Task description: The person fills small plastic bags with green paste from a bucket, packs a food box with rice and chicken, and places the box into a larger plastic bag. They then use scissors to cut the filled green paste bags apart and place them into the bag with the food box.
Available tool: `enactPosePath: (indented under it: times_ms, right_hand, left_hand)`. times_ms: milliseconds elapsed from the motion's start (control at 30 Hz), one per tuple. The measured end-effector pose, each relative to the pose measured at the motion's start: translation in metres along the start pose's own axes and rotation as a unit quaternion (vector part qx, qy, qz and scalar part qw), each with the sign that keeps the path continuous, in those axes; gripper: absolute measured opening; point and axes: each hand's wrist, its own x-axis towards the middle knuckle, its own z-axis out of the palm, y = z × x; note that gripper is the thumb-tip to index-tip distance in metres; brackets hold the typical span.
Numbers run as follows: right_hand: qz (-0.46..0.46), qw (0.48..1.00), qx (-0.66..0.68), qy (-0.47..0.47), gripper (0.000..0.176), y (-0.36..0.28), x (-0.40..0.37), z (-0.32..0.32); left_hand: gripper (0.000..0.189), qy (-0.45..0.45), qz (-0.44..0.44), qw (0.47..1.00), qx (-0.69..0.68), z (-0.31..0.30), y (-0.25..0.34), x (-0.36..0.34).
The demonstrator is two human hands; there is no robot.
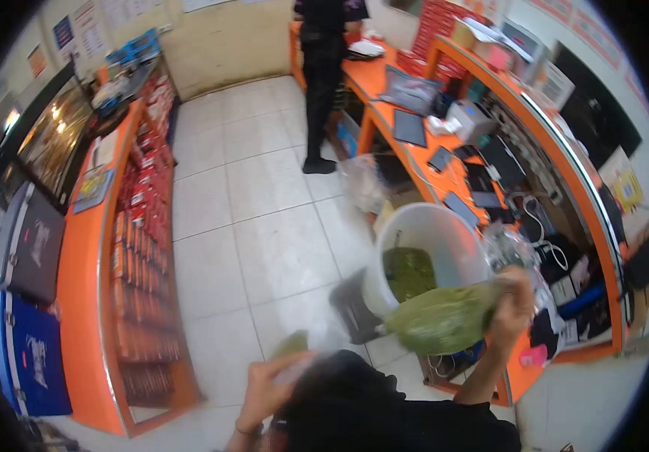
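My right hand (511,305) is closed round the gathered neck of a clear bag of green sauce (445,318), which hangs tilted across the front rim of a white bucket (471,245). Green sauce (409,273) lies inside the bucket. At the bottom centre, my left hand (275,384) is closed on the top of another plastic bag, and a green part of that bag (291,344) shows beyond the fingers. The lower part of this second bag is mostly hidden and blurred.
A person in dark clothes (323,83) stands at the orange counter (385,105) at the back. A grey bin (355,305) is beside the bucket. Phones and cables lie on the right counter. Blue cooler box (38,358) on the left; tiled floor between.
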Motion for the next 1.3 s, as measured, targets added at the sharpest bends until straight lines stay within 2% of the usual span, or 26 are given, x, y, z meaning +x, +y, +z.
enactPosePath:
  times_ms: [33,67,133,167,233,267,300,367,467,500,567,633,700,767,800,900,933,967,1033,1133,1167,1233,1267,1300]
  right_hand:
    - [0.023,0.994,0.039,-0.102,0.009,-0.018,0.0,0.032]
    - [0.011,0.993,0.05,-0.109,0.009,-0.029,0.003,0.057]
    - [0.086,0.978,0.179,-0.065,0.008,-0.046,0.012,0.109]
    - [0.075,0.975,0.194,-0.073,0.008,-0.051,0.017,0.144]
    - [0.029,0.991,0.114,-0.058,0.013,-0.055,0.014,0.222]
    - [0.128,0.962,0.165,-0.178,0.012,-0.058,0.009,0.27]
    - [0.223,0.906,0.207,-0.294,0.011,-0.059,0.003,0.317]
    - [0.139,0.904,0.25,-0.319,0.016,-0.055,-0.014,0.393]
    - [0.244,0.839,0.334,-0.353,0.02,-0.082,0.031,0.489]
    - [0.235,0.835,0.347,-0.357,0.02,-0.079,0.051,0.52]
    - [0.243,0.867,0.292,-0.323,0.023,-0.071,0.078,0.571]
    - [0.215,0.877,0.291,-0.317,0.026,-0.06,0.101,0.621]
    - [0.259,0.861,0.314,-0.306,0.025,-0.058,0.129,0.664]
    - [0.255,0.867,0.308,-0.298,0.025,-0.062,0.172,0.712]
    - [0.247,0.872,0.306,-0.291,0.026,-0.064,0.194,0.737]
    - [0.255,0.857,0.31,-0.323,0.027,-0.058,0.25,0.824]
    - [0.251,0.859,0.308,-0.321,0.027,-0.053,0.263,0.857]
    - [0.239,0.861,0.314,-0.321,0.027,-0.047,0.275,0.891]
    - [0.231,0.867,0.313,-0.311,0.027,-0.035,0.296,0.96]
    - [0.272,0.855,0.26,-0.358,0.025,-0.019,0.341,1.04]
    - [0.277,0.865,0.248,-0.338,0.025,-0.013,0.364,1.062]
    - [0.21,0.862,0.262,-0.379,0.023,0.0,0.411,1.099]
    - [0.202,0.85,0.257,-0.413,0.018,0.005,0.439,1.113]
    - [0.216,0.855,0.246,-0.401,0.018,0.01,0.465,1.127]
  left_hand:
    - [0.021,0.064,-0.031,0.997,-0.027,-0.017,-0.011,0.001]
    - [0.022,0.128,-0.059,0.988,-0.057,-0.033,-0.023,0.005]
    - [0.023,0.183,-0.045,0.98,-0.07,-0.066,-0.049,0.016]
    - [0.023,0.218,-0.034,0.973,-0.075,-0.084,-0.062,0.025]
    - [0.024,0.254,-0.037,0.964,-0.07,-0.12,-0.088,0.044]
    - [0.024,0.269,-0.046,0.96,-0.066,-0.14,-0.102,0.057]
    - [0.025,0.282,-0.054,0.956,-0.063,-0.159,-0.117,0.07]
    - [0.027,0.323,-0.022,0.944,-0.064,-0.196,-0.137,0.106]
    - [0.03,0.328,-0.108,0.938,0.021,-0.259,-0.131,0.165]
    - [0.032,0.335,-0.118,0.933,0.053,-0.278,-0.135,0.189]
    - [0.033,0.345,-0.131,0.925,0.094,-0.319,-0.132,0.236]
    - [0.033,0.298,-0.173,0.92,0.189,-0.352,-0.131,0.288]
    - [0.03,0.297,-0.155,0.923,0.19,-0.39,-0.142,0.336]
    - [0.028,0.291,-0.117,0.931,0.186,-0.424,-0.154,0.386]
    - [0.033,0.303,-0.092,0.933,0.168,-0.439,-0.146,0.413]
    - [0.028,0.287,-0.124,0.933,0.179,-0.494,-0.164,0.495]
    - [0.032,0.282,-0.156,0.936,0.143,-0.512,-0.158,0.525]
    - [0.032,0.281,-0.152,0.937,0.141,-0.529,-0.171,0.558]
    - [0.037,0.315,-0.084,0.94,0.097,-0.562,-0.195,0.625]
    - [0.038,0.316,-0.064,0.944,0.074,-0.605,-0.203,0.744]
    - [0.038,0.295,-0.051,0.952,0.069,-0.619,-0.207,0.785]
    - [0.035,0.241,-0.075,0.965,0.069,-0.643,-0.207,0.865]
    - [0.033,0.196,-0.102,0.971,0.091,-0.657,-0.199,0.903]
    - [0.033,0.175,-0.099,0.975,0.091,-0.667,-0.196,0.943]
